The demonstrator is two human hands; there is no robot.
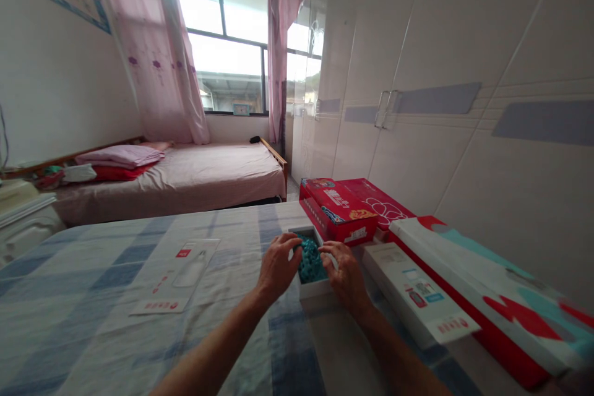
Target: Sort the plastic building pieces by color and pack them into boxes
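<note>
A small white open-topped box [320,288] sits on the bed in front of me. A teal, bumpy item [310,260], perhaps knitted or crumpled, fills it. My left hand [279,265] is at the box's left side, with fingers bent and thumb and forefinger pinched at the teal item's edge. From the right, my right hand [346,275] reaches over the rim, its fingers curled and thumb close to the forefinger against the teal item. The box's side walls are partly hidden behind both hands.
Two red boxes [338,207] stand behind the white box. To the right lie a long white box [420,297] and a larger red, white and teal package [492,284]. A printed white card [179,278] rests left on the checked bedspread [93,297]. Wardrobe doors [394,154] line the right.
</note>
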